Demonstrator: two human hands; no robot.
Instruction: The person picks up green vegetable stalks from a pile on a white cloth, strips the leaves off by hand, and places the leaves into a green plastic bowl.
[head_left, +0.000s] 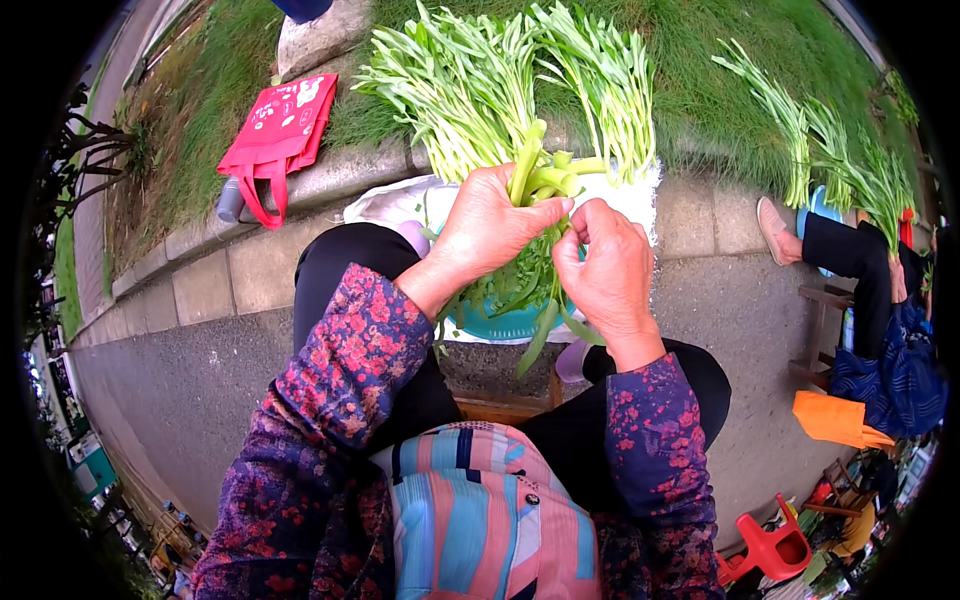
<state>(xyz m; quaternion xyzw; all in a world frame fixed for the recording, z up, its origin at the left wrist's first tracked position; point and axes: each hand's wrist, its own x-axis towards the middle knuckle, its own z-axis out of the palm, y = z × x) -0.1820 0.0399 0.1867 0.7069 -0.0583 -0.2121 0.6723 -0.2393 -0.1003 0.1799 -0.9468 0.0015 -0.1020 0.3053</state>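
Observation:
My left hand (484, 225) grips a bunch of thick, pale green hollow stems (551, 180), probably water spinach, their cut ends pointing up and away. Close beside it, my right hand (611, 274) pinches a leafy green stem (551, 300) between thumb and forefinger; long leaves dangle below. Under both hands sits a teal plastic basket (499, 324) holding loose green leaves (517, 281). It rests on a white woven sack (397, 199) between my knees. Beyond the hands lie a large leafy bundle (472, 90) and a second bundle (611, 97), across the sack and grass. My hands partly cover the basket.
A stone curb (367, 165) borders the grass. On it lies a red tote bag (277, 124), beside a grey bottle (230, 201). At right, another seated person's leg (844, 251) is near more leafy bundles (795, 161), a wooden stool (814, 330) and a red plastic stool (780, 544).

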